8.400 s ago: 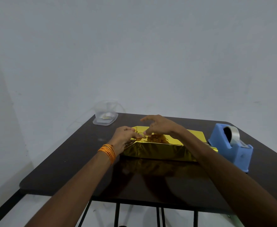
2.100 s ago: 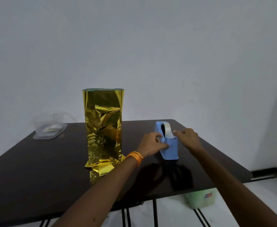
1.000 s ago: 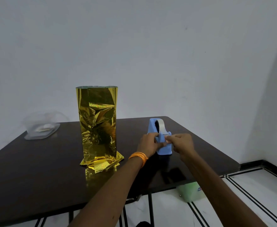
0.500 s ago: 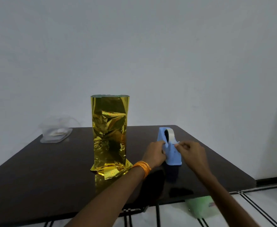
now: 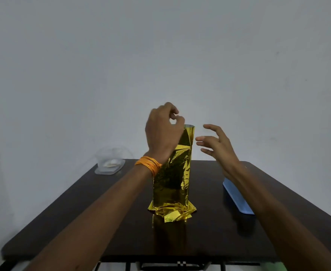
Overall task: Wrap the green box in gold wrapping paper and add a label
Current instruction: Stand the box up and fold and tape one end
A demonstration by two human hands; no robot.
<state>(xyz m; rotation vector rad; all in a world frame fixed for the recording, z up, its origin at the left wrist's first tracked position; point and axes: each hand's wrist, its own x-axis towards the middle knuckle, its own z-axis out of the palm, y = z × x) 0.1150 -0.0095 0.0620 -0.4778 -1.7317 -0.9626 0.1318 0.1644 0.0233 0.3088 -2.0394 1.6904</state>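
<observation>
Box (image 5: 172, 178) in gold paper stood on end on the table (image 5: 82, 222). Left hand (image 5: 161, 132) pinched thumb to forefinger over the box's top, probably on tape, too small to tell. Right hand (image 5: 217, 147), fingers spread, hovered just right of it. I'd flatten that top flap first, then stick.

I am wearing the one camera on my head. It is looking forward and a little downward, from just behind the near edge of the table (image 5: 219, 241) toward its far edge and the wall (image 5: 160, 55). It is sitting close: the near edge is running along the bottom of the view.
</observation>
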